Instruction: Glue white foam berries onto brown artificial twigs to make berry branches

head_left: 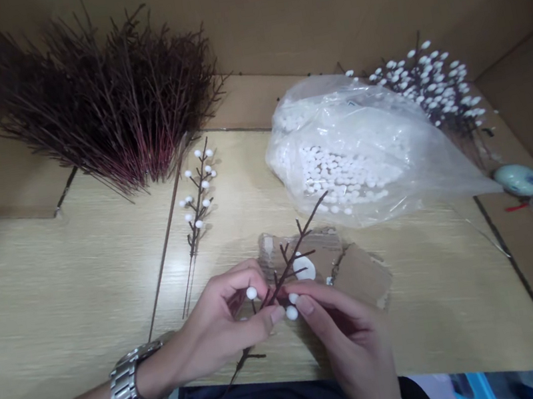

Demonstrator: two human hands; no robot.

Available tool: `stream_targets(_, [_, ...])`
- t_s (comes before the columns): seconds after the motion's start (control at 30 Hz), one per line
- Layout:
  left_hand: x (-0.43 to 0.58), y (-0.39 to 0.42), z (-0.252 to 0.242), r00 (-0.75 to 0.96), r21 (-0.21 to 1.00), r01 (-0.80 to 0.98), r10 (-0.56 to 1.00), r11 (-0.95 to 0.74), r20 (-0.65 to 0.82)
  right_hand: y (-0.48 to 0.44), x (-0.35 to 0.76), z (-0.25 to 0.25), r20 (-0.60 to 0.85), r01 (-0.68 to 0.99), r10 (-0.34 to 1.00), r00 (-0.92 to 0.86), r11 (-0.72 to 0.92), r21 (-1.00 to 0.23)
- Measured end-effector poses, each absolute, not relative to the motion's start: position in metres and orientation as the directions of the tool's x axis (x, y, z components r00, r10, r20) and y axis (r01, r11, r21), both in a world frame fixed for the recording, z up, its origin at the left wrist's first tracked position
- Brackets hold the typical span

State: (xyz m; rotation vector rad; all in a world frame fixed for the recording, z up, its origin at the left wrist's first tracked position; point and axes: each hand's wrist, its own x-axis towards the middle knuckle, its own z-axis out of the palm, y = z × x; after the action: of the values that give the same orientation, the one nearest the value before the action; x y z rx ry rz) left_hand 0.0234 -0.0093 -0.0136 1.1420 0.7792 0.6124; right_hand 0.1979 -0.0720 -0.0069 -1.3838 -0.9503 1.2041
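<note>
My left hand (237,315), with a metal watch on its wrist, is closed on a dark brown artificial twig (296,255) that slants up to the right. A white ball (251,293) shows on a short side shoot by my left fingers. My right hand (347,328) pinches a small white berry (294,298) between thumb and forefinger, close against the twig. Another white berry (291,313) sits just below it. Whether these two are fixed to side shoots is hidden by my fingers. The upper side shoots of the twig are bare.
A finished-looking berry twig (201,186) lies left of centre. Behind it stands a big bundle of bare twigs (130,106). A clear bag of white berries (342,167) lies right, before a berry-covered bunch (431,86). Torn cardboard (364,275) and a pale green egg-shaped object (520,180) lie nearby.
</note>
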Motion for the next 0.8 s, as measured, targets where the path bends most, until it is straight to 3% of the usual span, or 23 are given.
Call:
stream_targets(0.67, [0.0261,-0.0081,-0.0149,0.557,0.951,-0.038,0.796,0.308,-0.235,-0.0685,0.1948,-0.0057,-0.174,-0.080,0.969,0.175,-0.162,-0.984])
stream_targets(0.8, [0.0262,-0.0076,-0.0123,0.572,0.948,-0.029,0.783,0.318,-0.245,-0.0743,0.1974,-0.0082,-0.235,-0.095,0.955,0.181,-0.221,-0.971])
